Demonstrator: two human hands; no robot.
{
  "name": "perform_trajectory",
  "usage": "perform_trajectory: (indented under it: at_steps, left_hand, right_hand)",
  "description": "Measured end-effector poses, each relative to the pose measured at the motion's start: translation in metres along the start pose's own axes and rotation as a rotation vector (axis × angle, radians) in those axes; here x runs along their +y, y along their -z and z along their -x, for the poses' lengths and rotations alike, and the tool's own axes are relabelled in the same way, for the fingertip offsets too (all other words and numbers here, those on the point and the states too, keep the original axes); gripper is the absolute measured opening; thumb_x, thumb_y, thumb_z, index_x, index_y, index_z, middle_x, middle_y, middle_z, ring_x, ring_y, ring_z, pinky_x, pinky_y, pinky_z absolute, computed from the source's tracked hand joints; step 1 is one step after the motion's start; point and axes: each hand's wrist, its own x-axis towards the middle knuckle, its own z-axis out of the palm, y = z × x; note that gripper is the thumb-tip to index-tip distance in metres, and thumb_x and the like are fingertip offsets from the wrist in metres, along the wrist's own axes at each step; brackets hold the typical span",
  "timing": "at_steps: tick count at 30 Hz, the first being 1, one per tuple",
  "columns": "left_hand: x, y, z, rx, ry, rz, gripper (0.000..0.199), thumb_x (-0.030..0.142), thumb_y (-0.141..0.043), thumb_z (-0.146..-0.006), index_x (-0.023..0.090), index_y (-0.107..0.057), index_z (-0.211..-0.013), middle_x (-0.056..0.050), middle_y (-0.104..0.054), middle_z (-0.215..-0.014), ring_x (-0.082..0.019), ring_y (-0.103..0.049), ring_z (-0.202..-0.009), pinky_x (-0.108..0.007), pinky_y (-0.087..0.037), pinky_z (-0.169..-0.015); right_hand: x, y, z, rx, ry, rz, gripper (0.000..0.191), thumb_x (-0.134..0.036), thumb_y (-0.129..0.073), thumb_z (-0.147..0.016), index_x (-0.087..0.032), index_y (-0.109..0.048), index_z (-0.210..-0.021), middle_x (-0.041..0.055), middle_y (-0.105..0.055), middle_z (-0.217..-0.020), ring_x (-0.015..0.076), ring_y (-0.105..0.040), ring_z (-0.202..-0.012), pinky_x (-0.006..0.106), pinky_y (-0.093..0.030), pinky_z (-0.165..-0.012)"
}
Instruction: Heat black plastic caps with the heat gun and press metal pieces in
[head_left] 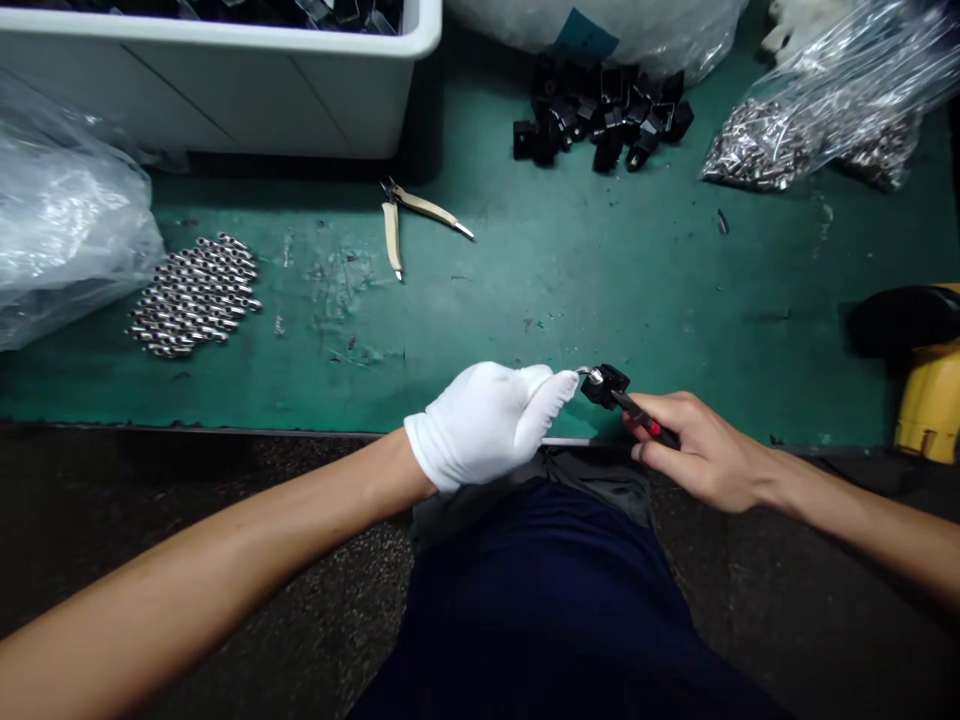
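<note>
My left hand, in a white glove, is closed on a thin metal piece that sticks out past the thumb tip. The metal piece meets a small black part between my two hands. Bare and with its fingers wrapped round, my right hand grips a black and red tool. The tool's tip touches the black part's lower right side. Both hands are above the near edge of the green table.
White-handled pliers lie open, with metal pins in a block to their left. Further back are a white bin, black parts and bagged metal pieces. A yellow and black object stands at the right edge.
</note>
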Motion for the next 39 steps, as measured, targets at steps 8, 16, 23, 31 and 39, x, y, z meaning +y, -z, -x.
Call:
perform_trajectory:
  at_steps: [8,16,23,31,39]
  left_hand:
    - [0.004,-0.011,0.005,0.091,0.072,0.187,0.036,0.025,-0.025,-0.105,0.015,-0.059,-0.097,0.002,-0.055,-0.065,-0.011,-0.047,-0.055,-0.026,-0.035,-0.057]
    - [0.006,0.010,-0.006,-0.101,0.360,0.478,0.049,0.038,-0.026,-0.105,0.018,-0.052,-0.069,0.003,-0.049,-0.057,-0.010,-0.045,-0.055,-0.024,-0.034,-0.054]
    - [-0.003,0.006,-0.002,-0.074,0.222,0.266,0.041,0.033,-0.033,-0.104,0.017,-0.059,-0.078,0.003,-0.049,-0.060,-0.010,-0.044,-0.053,-0.024,-0.035,-0.055]
    - [0.009,-0.001,0.013,-0.043,0.213,0.312,0.039,0.028,-0.026,-0.105,0.016,-0.063,-0.100,-0.001,-0.063,-0.075,-0.012,-0.052,-0.062,-0.025,-0.039,-0.060]
    - [0.034,-0.014,0.015,0.084,0.526,0.567,0.045,0.039,-0.029,-0.105,0.020,-0.049,-0.069,0.000,-0.054,-0.062,-0.012,-0.047,-0.057,-0.027,-0.039,-0.057]
  right_hand:
    - [0.002,-0.030,-0.001,-0.135,-0.102,-0.607,0.012,-0.022,-0.052,-0.077,-0.022,-0.040,-0.079,-0.0066,-0.032,-0.066,0.0114,-0.027,-0.059,0.028,-0.025,-0.055]
    - [0.005,-0.046,-0.001,-0.418,-0.225,-1.268,0.019,-0.023,-0.053,-0.069,-0.024,-0.036,-0.077,-0.0075,-0.030,-0.064,0.0085,-0.022,-0.051,0.022,-0.023,-0.045]
    - [0.008,-0.050,-0.002,-0.499,-0.228,-1.467,0.021,-0.023,-0.059,-0.069,-0.022,-0.038,-0.074,-0.0073,-0.030,-0.062,0.0078,-0.023,-0.050,0.021,-0.022,-0.044]
    - [0.005,-0.072,0.003,-0.355,-0.173,-1.473,0.018,-0.016,-0.061,-0.070,-0.020,-0.045,-0.076,-0.0058,-0.035,-0.065,0.0076,-0.027,-0.052,0.022,-0.022,-0.048]
    - [-0.003,-0.095,-0.002,-0.224,-0.095,-1.501,0.020,-0.017,-0.064,-0.070,-0.020,-0.045,-0.074,-0.0059,-0.035,-0.065,0.0077,-0.025,-0.053,0.024,-0.021,-0.050]
